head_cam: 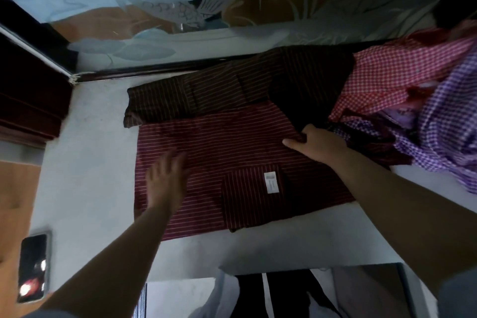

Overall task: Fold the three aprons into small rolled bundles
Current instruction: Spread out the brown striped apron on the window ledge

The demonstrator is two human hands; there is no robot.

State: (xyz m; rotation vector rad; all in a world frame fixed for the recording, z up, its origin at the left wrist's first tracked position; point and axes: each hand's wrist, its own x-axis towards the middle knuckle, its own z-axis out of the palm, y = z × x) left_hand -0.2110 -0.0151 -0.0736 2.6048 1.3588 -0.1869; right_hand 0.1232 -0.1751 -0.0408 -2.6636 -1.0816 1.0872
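A dark red apron with thin white stripes [232, 144] lies spread flat on the white table [85, 162], a white label on its pocket. Its far half is folded over and looks darker brown. My left hand [165, 183] hovers flat and open over the apron's left part, blurred. My right hand [315, 142] pinches the apron's fabric at its right edge. A red-and-white checked apron [392, 85] and a purple-and-white checked apron [444, 131] lie crumpled in a heap at the right.
A phone [33, 268] lies near the table's front left corner. A patterned cloth or wall hanging [180, 20] rises behind the table. Dark wooden furniture [28, 100] stands at the left. The table's near edge runs along the bottom.
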